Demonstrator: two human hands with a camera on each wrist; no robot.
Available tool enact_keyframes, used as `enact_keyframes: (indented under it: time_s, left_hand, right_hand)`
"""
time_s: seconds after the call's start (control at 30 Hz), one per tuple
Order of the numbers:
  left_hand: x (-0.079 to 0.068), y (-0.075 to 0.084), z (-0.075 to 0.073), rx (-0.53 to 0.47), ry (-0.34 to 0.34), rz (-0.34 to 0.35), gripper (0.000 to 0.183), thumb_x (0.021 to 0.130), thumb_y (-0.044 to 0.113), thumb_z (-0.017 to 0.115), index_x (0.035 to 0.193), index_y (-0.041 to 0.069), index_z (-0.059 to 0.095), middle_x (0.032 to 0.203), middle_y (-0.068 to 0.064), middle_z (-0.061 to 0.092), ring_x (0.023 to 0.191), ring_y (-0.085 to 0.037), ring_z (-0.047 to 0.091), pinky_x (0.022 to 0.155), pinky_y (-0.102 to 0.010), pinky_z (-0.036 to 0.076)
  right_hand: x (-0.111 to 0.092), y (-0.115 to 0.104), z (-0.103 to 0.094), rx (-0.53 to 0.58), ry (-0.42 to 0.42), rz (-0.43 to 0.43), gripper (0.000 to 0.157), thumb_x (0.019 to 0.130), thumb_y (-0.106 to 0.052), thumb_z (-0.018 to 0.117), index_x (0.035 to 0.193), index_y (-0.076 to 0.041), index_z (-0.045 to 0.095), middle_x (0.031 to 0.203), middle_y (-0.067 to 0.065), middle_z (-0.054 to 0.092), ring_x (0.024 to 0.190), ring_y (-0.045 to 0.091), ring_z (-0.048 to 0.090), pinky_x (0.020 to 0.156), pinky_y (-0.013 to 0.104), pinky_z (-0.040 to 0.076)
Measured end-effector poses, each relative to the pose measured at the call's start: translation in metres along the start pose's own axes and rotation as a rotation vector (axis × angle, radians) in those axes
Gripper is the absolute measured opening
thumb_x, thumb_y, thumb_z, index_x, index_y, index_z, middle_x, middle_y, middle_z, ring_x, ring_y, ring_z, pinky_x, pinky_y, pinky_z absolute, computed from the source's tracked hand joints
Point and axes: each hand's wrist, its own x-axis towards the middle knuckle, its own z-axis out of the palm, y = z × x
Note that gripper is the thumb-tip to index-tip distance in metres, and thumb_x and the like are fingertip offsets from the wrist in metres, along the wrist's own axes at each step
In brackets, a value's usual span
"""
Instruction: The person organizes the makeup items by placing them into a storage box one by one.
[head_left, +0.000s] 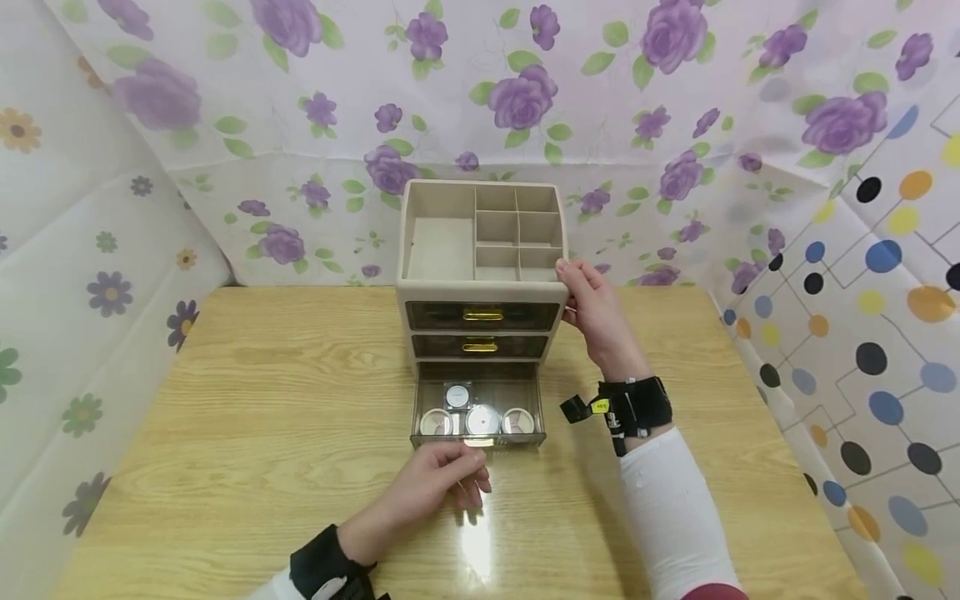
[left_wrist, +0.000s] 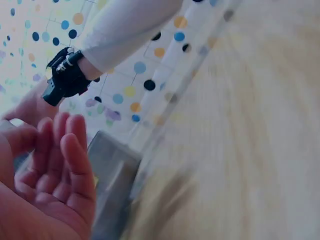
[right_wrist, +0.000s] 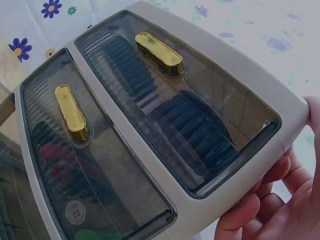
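A beige desktop drawer organizer [head_left: 482,289] stands at the back of the table. Its bottom drawer [head_left: 517,386] is pulled out, with several round cosmetic compacts [head_left: 482,420] inside. My right hand [head_left: 597,321] holds the organizer's upper right side, thumb at the top rim and fingers curled against the side wall. Just in front of the pulled-out drawer, my left hand [head_left: 437,487] hangs with loosely bent fingers and holds nothing. The two upper drawers are closed; their gold handles [right_wrist: 160,54] and dark contents show through smoky fronts in the right wrist view.
Open compartments [head_left: 438,250] of different sizes form the organizer's top. The wooden table [head_left: 285,392] spreads out to both sides. Flowered cloth [head_left: 517,100] hangs behind, and a dotted cloth [head_left: 885,333] hangs on the right.
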Motion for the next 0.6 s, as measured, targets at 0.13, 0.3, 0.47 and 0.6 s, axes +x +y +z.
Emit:
enact_keyframes:
  time_s: [0.13, 0.3, 0.47, 0.6]
  left_hand:
    - [0.002, -0.010, 0.004, -0.207, 0.028, -0.176, 0.045, 0.109, 0.026, 0.062, 0.121, -0.017, 0.061, 0.099, -0.017, 0.075, 0.074, -0.016, 0.072, 0.065, -0.030, 0.059]
    - [0.009, -0.018, 0.012, -0.309, 0.091, -0.246, 0.054, 0.110, 0.031, 0.061, 0.139, -0.014, 0.055, 0.115, -0.018, 0.074, 0.087, -0.017, 0.073, 0.075, -0.029, 0.060]
    - [0.012, -0.020, 0.017, -0.328, 0.159, -0.246, 0.053, 0.112, 0.034, 0.058, 0.131, -0.015, 0.061, 0.103, -0.013, 0.075, 0.083, -0.014, 0.072, 0.072, -0.027, 0.060]
    - [0.014, -0.021, 0.017, -0.338, 0.192, -0.237, 0.049, 0.112, 0.033, 0.057, 0.124, -0.014, 0.066, 0.097, -0.010, 0.075, 0.082, -0.012, 0.072, 0.073, -0.026, 0.060]
  right_hand:
    - [0.001, 0.001, 0.001, 0.012, -0.002, -0.004, 0.027, 0.111, -0.041, 0.058, 0.097, -0.018, 0.057, 0.083, -0.003, 0.059, 0.076, 0.010, 0.059, 0.069, 0.026, 0.044]
    - [0.001, 0.000, -0.001, 0.012, 0.006, -0.008, 0.027, 0.111, -0.040, 0.058, 0.097, -0.017, 0.056, 0.080, -0.003, 0.058, 0.074, 0.009, 0.056, 0.068, 0.025, 0.042]
    - [-0.001, -0.002, 0.001, 0.019, 0.004, -0.005, 0.026, 0.111, -0.039, 0.060, 0.097, -0.017, 0.056, 0.082, -0.003, 0.058, 0.075, 0.009, 0.058, 0.069, 0.025, 0.043]
    - [-0.001, -0.001, 0.003, 0.026, 0.004, -0.003, 0.026, 0.111, -0.038, 0.059, 0.097, -0.017, 0.056, 0.081, -0.003, 0.058, 0.075, 0.009, 0.057, 0.069, 0.026, 0.043]
